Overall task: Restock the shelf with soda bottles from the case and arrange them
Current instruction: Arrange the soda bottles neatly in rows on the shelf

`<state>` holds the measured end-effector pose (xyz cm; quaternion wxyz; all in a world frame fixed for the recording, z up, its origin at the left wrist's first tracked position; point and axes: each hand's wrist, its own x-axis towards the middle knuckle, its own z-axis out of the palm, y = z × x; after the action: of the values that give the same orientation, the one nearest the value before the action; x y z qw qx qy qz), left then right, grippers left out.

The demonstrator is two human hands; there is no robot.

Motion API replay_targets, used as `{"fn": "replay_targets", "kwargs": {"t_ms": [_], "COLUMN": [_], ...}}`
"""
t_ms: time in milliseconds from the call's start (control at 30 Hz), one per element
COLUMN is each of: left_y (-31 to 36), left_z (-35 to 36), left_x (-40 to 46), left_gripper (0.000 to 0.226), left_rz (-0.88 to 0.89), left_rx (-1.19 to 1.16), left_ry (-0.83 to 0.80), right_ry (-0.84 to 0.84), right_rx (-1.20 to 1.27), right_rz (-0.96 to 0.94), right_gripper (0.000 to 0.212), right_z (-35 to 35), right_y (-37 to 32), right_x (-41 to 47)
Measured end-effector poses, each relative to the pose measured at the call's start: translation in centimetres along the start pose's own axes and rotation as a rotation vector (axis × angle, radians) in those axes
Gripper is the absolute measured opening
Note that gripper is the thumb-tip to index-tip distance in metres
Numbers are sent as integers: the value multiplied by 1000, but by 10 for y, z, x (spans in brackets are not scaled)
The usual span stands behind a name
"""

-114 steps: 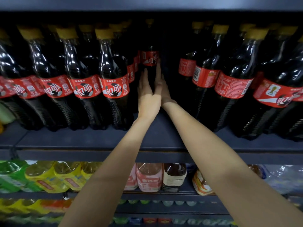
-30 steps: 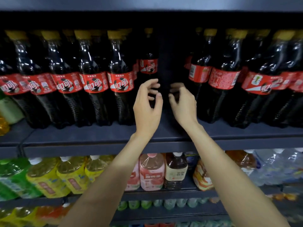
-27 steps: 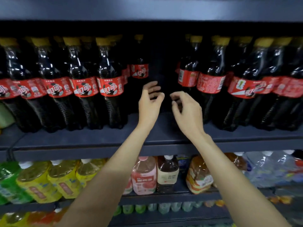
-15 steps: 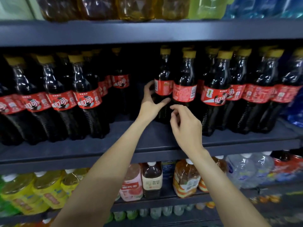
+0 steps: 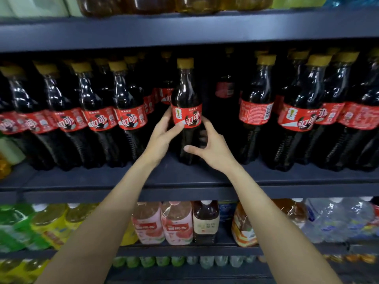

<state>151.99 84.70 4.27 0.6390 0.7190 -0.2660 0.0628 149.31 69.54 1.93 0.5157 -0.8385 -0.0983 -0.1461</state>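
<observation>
Head view shows one soda bottle (image 5: 186,111) standing upright near the front edge of the shelf (image 5: 184,191), in the gap between two rows. The left hand (image 5: 162,136) holds it at the label, thumb in front. The right hand (image 5: 213,150) curls around its lower body. Both hands are equally near; the long axis is vertical.

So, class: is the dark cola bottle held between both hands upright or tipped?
Upright: the dark yellow-capped cola bottle has its base on the shelf.
</observation>
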Motion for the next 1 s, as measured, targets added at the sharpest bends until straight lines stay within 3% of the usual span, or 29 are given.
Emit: {"fn": "replay_targets", "kwargs": {"t_ms": [133,300,767,867,1000], "left_y": [-2,-14,-19,-12,-2], "left_z": [12,18,24,34,59], "left_x": [-13,-22,-24,-38,-43], "left_gripper": [74,69,53,39,30], "left_rz": [30,22,-75,62,130], "left_rx": [218,435,300,232,89], "left_ry": [143,206,330,442,462], "right_ry": [238,252,109,101,325], "right_rx": [-138,-176,-170,-274,-288], "right_rz": [-49,-5,-8,-14,-170], "right_gripper": [87,86,82,63,36], "right_z": [22,37,51,28,-14], "right_y": [1,-6,-12,-7,7], "right_x": [11,35,50,30,-34]}}
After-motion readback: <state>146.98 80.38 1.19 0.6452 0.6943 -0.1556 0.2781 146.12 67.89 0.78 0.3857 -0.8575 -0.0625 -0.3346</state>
